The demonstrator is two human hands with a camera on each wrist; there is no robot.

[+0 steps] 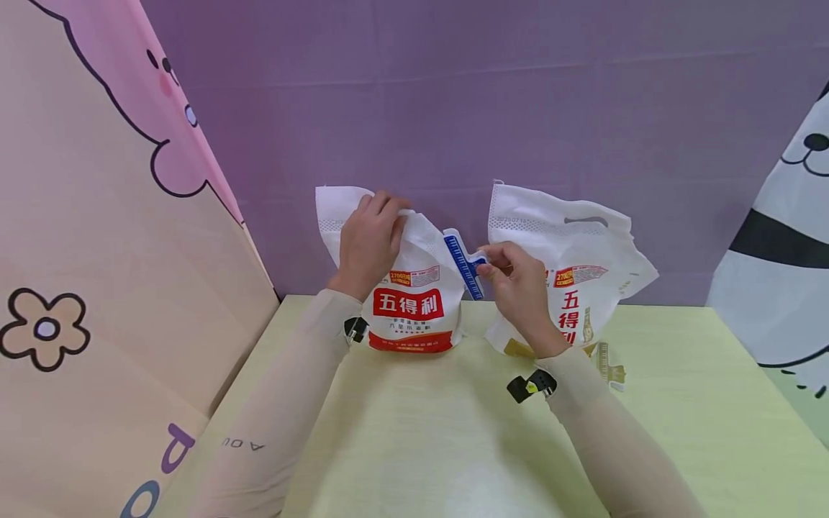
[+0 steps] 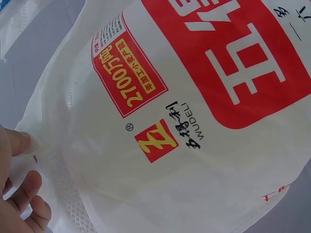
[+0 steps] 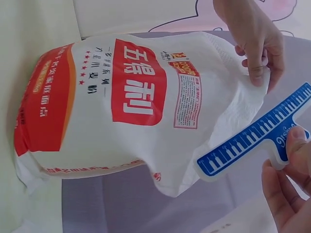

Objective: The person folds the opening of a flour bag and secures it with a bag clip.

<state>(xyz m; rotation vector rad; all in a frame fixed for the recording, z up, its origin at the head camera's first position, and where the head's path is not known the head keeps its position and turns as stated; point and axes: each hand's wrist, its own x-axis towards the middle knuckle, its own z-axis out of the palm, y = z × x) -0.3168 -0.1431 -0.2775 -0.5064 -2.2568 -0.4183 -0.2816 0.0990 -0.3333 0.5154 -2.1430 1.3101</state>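
Observation:
A white flour bag (image 1: 408, 327) with red printing stands on the table. My left hand (image 1: 372, 241) pinches its top edge, thumb and fingers gathering the plastic. In the left wrist view the thumb presses the bag's perforated top strip (image 2: 75, 206). To the right of this bag my right hand (image 1: 521, 288) grips a blue and white clip (image 1: 463, 265) by its handle. Piano keys are printed along the clip's long bar (image 3: 252, 133), which in the right wrist view overlaps the bag's upper corner.
A second white flour bag (image 1: 586, 252), with a handle hole at its top, stands tilted behind my right hand. A gold clip (image 1: 609, 367) lies on the pale table (image 1: 401, 439) by its base. A purple backdrop (image 1: 453, 108) hangs close behind the bags.

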